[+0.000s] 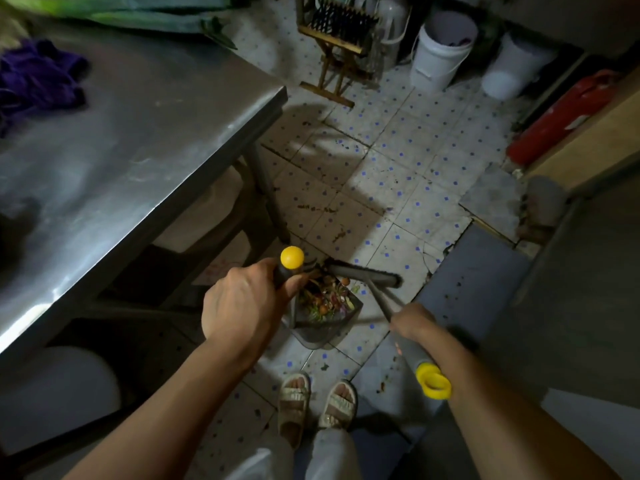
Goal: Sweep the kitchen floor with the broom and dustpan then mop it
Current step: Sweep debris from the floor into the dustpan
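Observation:
My left hand (242, 303) grips the upright dustpan handle just under its yellow knob (292, 257). The grey dustpan (323, 332) rests on the tiled floor in front of my feet and holds a heap of vegetable scraps (327, 296). My right hand (414, 322) is closed on the grey broom handle, whose yellow loop end (433, 380) points back toward me. The broom head (363, 274) lies at the dustpan's mouth, touching the scraps.
A steel table (131, 140) fills the left, its leg (268, 195) close to the dustpan. Farther off stand a wooden rack (341, 39), two white buckets (441, 50), and a red fire extinguisher (561, 119). Dirt specks dot the white floor tiles (398, 161). A grey mat (474, 271) lies at right.

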Tool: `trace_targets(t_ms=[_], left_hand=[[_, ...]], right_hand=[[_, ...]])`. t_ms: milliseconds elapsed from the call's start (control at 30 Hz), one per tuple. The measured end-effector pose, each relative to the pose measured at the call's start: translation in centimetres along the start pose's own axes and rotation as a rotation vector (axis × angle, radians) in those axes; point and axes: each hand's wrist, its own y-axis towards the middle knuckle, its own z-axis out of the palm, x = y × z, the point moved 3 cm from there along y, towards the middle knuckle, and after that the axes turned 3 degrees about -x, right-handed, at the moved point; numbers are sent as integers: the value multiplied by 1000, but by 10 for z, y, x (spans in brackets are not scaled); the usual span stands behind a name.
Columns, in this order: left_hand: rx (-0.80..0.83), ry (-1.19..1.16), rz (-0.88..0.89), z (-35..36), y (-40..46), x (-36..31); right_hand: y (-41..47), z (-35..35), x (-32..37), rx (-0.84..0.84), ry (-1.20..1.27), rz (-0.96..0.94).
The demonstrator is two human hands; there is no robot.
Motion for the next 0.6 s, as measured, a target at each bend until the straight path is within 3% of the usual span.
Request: trace_targets(t_ms=[133, 267, 367, 600], left_hand=[[-12, 2, -13, 0, 1, -15], [-5, -10, 2, 0, -1, -17], [5, -11, 12, -1, -1, -13], [16, -26, -4, 4, -1, -7]], right_hand=[[-11, -13, -9, 28, -29, -20], [1, -17, -36, 29, 96, 20], [6, -27, -54, -15, 330, 64], [31, -24, -55, -52, 474, 112]])
